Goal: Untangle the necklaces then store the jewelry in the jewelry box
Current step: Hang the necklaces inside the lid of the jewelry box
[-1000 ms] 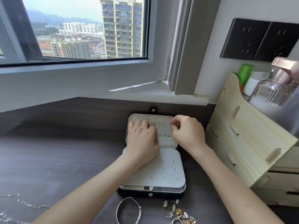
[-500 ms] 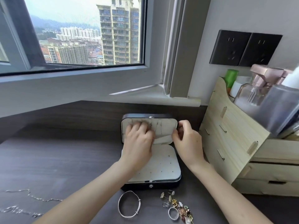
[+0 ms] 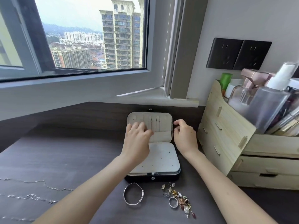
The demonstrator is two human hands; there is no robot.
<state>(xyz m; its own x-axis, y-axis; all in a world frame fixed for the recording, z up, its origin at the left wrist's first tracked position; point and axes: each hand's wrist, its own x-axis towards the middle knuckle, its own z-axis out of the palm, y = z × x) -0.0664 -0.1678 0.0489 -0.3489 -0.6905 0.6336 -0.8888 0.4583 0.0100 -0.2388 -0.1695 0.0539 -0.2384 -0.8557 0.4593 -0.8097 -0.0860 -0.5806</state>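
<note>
The black jewelry box (image 3: 163, 178) lies open in the middle of the desk, its cream lid (image 3: 163, 120) standing upright against the back wall. Two thin necklaces (image 3: 154, 125) hang in the lid's slots. My left hand (image 3: 137, 139) rests with spread fingers on the lid's lower left lining. My right hand (image 3: 184, 136) has its fingers curled at the lid's right edge and holds it. On the desk at the left lie silver chains (image 3: 48, 186). In front of the box are a silver bangle (image 3: 133, 194) and a small pile of rings and earrings (image 3: 178, 198).
A wooden drawer organizer (image 3: 226, 135) with bottles on top stands close to the right of the box. The window sill and dark back panel (image 3: 80, 113) run just behind the box. Two black wall sockets (image 3: 237, 55) are above the organizer.
My right hand moved from the lid's top to its right edge. My left hand slid down and left, uncovering the hanging necklaces. The view has pulled back, showing more of the loose jewelry.
</note>
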